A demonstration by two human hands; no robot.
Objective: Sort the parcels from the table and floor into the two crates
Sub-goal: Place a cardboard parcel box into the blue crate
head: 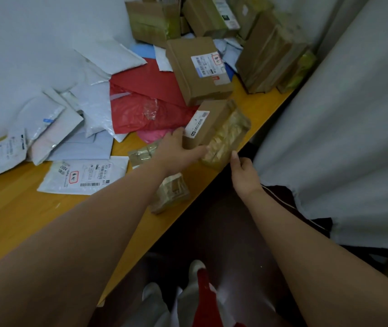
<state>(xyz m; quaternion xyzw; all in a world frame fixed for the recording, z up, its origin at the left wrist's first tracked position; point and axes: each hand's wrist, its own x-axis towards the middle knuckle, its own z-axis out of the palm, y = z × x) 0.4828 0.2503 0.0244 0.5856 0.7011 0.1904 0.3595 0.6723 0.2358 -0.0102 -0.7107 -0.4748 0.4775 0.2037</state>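
A small brown cardboard box [214,128] with a white label and yellowish tape lies tilted at the right edge of the yellow table [18,208]. My left hand [179,152] grips its near end, fingers on the labelled side and thumb across the taped face. My right hand [243,172] hovers off the table edge just below the box, fingers loosely curled, one fingertip at the box's near corner. Two small taped packets [171,192] [142,154] lie by my left forearm. No crate is in view.
Grey and white mailer bags [87,173] and red bags [146,100] are heaped on the table's left and middle. Larger cardboard boxes [197,69] are stacked at the far end against the wall. A grey curtain [341,128] hangs on the right, over dark floor.
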